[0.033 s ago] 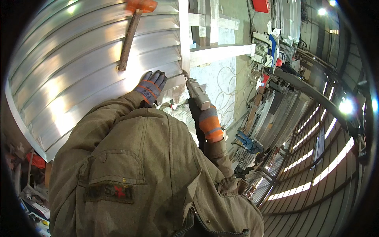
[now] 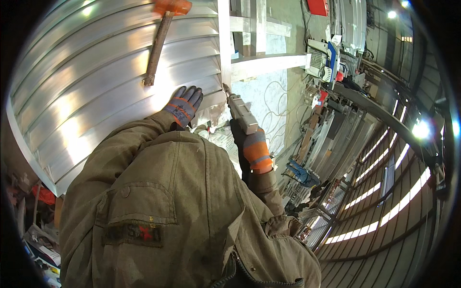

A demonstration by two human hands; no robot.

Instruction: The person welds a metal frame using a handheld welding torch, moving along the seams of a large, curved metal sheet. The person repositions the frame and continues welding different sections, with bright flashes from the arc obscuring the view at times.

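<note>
A large silvery panel of overlapping metal slats [image 2: 113, 60] lies in front of me, with a bright metal frame bar [image 2: 224, 45] along its right side. My left hand [image 2: 183, 105], in a grey and orange glove, rests flat on the slats near that bar, fingers stretched out. My gloved right hand [image 2: 254, 146] is wrapped round a grey drill-like power tool [image 2: 243, 114]. The tool's narrow tip meets or nearly meets the frame bar; exact contact is too small to tell. A mallet [image 2: 158, 48] with an orange head and worn handle lies on the slats.
Pale metal bars [image 2: 269, 66] extend rightward from the frame. Beyond them a thin looped cable [image 2: 276, 103] lies over a light surface. A white and blue machine [image 2: 321, 60] stands farther right, near stacks of long metal profiles [image 2: 348, 137]. Red cloth-like material [image 2: 44, 196] shows at lower left.
</note>
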